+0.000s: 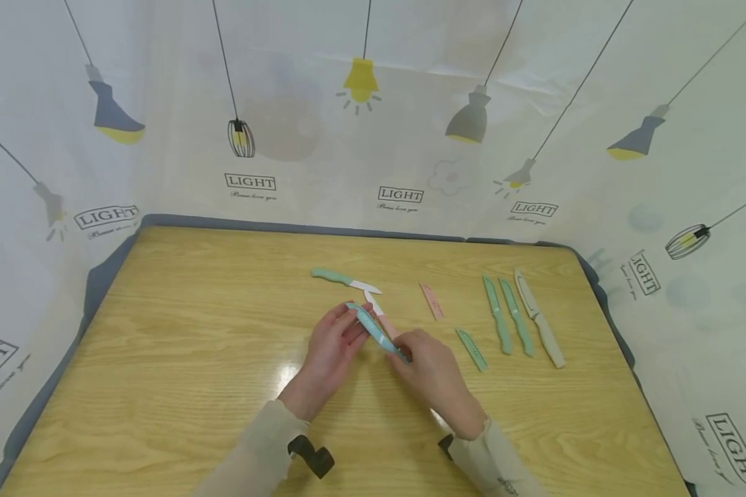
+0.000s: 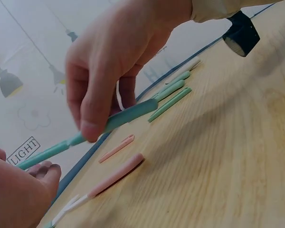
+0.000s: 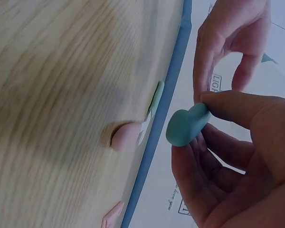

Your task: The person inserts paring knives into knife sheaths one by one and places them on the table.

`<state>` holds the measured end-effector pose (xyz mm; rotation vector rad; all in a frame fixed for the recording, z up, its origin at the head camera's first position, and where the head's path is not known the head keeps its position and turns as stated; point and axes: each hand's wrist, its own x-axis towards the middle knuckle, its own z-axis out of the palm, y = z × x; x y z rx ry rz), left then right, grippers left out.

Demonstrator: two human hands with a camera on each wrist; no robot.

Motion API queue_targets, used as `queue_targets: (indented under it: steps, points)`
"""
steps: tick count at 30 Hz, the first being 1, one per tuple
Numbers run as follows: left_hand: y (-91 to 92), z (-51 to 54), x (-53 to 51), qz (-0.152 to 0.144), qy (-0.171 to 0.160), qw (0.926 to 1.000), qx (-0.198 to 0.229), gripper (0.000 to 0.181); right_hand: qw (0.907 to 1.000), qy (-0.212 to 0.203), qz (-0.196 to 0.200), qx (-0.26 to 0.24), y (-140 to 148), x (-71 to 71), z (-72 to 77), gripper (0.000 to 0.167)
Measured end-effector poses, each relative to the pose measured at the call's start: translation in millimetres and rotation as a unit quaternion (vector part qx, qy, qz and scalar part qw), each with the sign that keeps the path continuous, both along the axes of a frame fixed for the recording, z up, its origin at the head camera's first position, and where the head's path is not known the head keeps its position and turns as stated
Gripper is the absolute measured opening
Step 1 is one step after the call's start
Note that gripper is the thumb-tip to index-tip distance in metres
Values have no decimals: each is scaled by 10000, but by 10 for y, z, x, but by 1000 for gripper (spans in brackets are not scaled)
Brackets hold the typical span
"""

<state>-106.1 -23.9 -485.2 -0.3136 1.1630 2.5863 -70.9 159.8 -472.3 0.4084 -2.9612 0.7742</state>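
Observation:
A light blue knife (image 1: 376, 330) with its blade in a matching blue sheath is held slantwise above the table between both hands. My left hand (image 1: 329, 348) holds the sheathed tip end, palm turned up. At the other end my right hand (image 1: 432, 369) pinches the handle between thumb and fingers; the right wrist view shows the rounded handle butt (image 3: 183, 127). Below and beyond the hands lies a pink-handled knife (image 2: 116, 175) with a bare white blade. Its blade reaches close to a green-handled knife (image 1: 332, 276), also bare; whether they touch I cannot tell.
To the right lie a loose pink sheath (image 1: 432, 301) and a loose green sheath (image 1: 472, 350). Farther right are two sheathed green knives (image 1: 497, 316) (image 1: 517, 317) and a larger cream knife (image 1: 547, 338). A printed curtain (image 1: 323, 179) surrounds the wooden table (image 1: 193, 331).

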Motion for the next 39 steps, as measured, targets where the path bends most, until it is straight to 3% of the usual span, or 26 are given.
queue_targets:
  steps: [4, 9, 21, 28, 35, 39]
  points:
    - [-95, 18, -42, 167, -78, 9998, 97, 44, 9995, -234, -219, -34, 101, 0, 3, 17]
    - [-207, 45, -93, 449, -251, 9986, 152, 33, 9979, -488, -419, -115, 261, -22, 28, 19]
    - [-431, 87, -144, 751, -377, 9965, -40, 24, 9957, -351, -859, 52, 796, -123, 101, 25]
    - [-551, 103, -158, 835, -408, 9956, -111, 24, 9918, -606, -1115, 164, 1038, -237, 103, 31]
    - [-649, 100, -162, 929, -465, 9946, -77, 20, 9914, -371, -1127, 559, 1221, -381, 79, 31]
    - [-692, 89, -170, 987, -504, 9938, -40, 19, 9889, -513, -1200, 713, 1295, -444, 54, 34]
